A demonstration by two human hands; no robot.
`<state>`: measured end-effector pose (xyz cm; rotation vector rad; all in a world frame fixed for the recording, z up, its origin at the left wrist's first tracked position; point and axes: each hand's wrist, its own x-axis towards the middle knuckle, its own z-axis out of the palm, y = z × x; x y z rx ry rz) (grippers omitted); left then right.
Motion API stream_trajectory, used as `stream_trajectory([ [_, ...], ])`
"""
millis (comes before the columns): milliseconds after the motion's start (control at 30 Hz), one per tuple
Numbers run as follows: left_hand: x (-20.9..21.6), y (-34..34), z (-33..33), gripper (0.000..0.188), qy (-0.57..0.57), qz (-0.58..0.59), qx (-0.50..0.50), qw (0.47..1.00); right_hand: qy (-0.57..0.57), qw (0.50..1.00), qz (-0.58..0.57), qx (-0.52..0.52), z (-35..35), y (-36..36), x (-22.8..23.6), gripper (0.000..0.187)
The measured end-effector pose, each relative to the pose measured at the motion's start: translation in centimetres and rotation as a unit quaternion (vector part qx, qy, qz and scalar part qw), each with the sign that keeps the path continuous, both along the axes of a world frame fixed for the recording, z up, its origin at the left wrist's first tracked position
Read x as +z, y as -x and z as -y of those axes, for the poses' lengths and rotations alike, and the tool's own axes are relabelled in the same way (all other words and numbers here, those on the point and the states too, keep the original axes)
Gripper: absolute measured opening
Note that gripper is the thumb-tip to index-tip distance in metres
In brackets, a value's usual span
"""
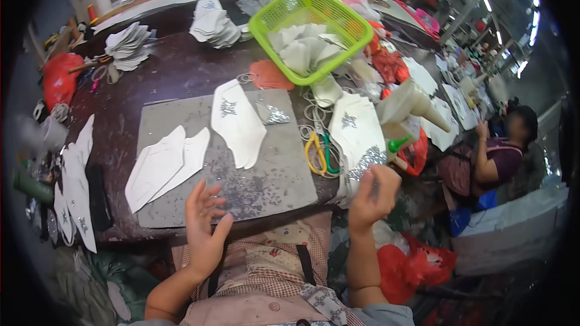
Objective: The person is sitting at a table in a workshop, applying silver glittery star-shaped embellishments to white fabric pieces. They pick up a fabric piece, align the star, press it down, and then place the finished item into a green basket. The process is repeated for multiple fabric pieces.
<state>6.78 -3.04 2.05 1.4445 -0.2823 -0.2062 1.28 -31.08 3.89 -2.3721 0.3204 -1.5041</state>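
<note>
My left hand hovers at the near edge of a grey board, its fingers apart and nothing in them. My right hand is closed, fingers curled, beside a stack of white cut pieces with silver patterns. A silver glitter patch shows right at its fingertips; what the fingers hold, if anything, is hidden. On the board lie a white piece with a silver motif, two overlapping plain white pieces, and a small silver-tipped piece.
Yellow-handled scissors and a green-handled tool lie between board and stack. Beyond stands a green basket of white pieces. More white stacks sit at the back. A bottle with a green tip and a seated person are right.
</note>
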Motion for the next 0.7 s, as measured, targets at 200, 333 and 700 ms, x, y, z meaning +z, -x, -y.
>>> stream_trajectory([
  [200,0.2,2.8,-1.7,0.063,0.040,-0.004,0.060,0.997,-0.053,0.975,-0.125,0.176,-3.8,-15.9,-3.2,0.015],
  [333,0.4,3.5,-3.9,0.055,0.042,0.006,0.105,0.994,-0.077,0.971,-0.164,0.157,-4.6,-17.5,-3.0,0.017],
  [700,0.3,1.8,-5.4,0.032,0.041,-0.004,0.062,0.997,-0.151,0.932,-0.302,0.129,-3.1,-13.1,-4.3,0.029],
])
